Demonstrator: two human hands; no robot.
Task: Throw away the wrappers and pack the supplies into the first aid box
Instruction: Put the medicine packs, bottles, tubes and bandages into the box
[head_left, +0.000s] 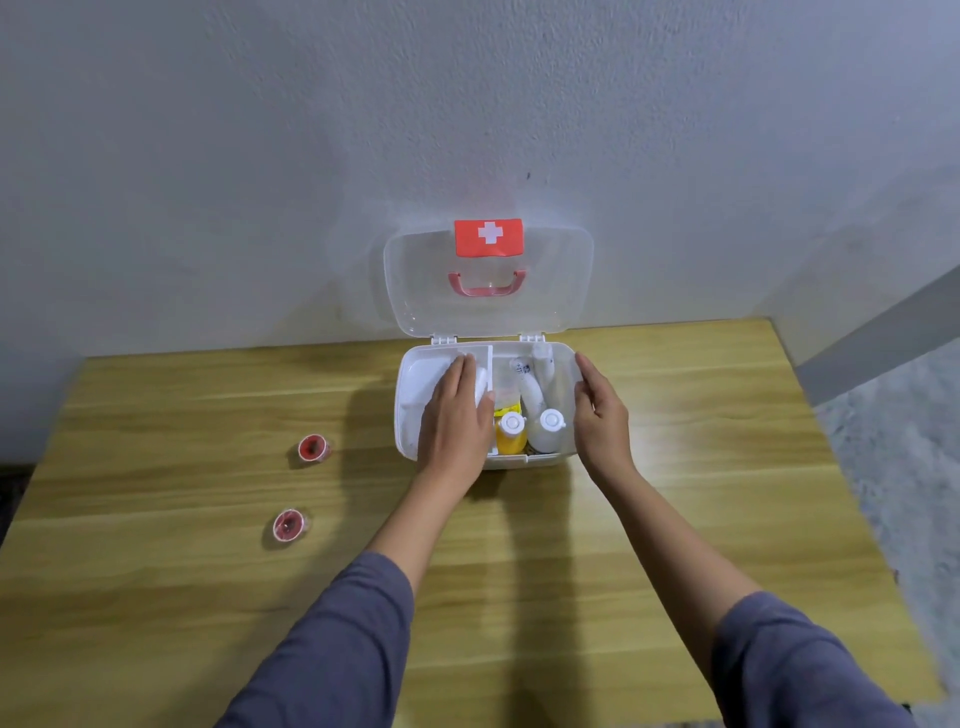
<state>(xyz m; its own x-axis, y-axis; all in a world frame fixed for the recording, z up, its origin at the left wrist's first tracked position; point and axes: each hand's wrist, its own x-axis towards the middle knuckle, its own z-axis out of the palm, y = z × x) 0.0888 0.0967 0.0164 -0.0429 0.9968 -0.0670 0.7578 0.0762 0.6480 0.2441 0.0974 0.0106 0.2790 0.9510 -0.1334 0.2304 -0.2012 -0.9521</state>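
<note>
The white first aid box (404, 415) stands open at the far middle of the table, its clear lid (488, 306) upright against the wall. My left hand (457, 421) lies flat on a white inner tray (426, 374) in the box's left half, thumb at the tray's right edge. My right hand (602, 421) holds the box's right wall. Inside the right half stand a yellow bottle (509, 440), a white bottle (550, 434) and white tubes (530, 387). Two red tape rolls (311, 449) (288, 525) lie on the table to the left.
The wooden table (519, 571) reaches to a grey wall (260, 182) right behind the box. Its right edge drops to a speckled floor (893, 467). No wrappers or bin are in view.
</note>
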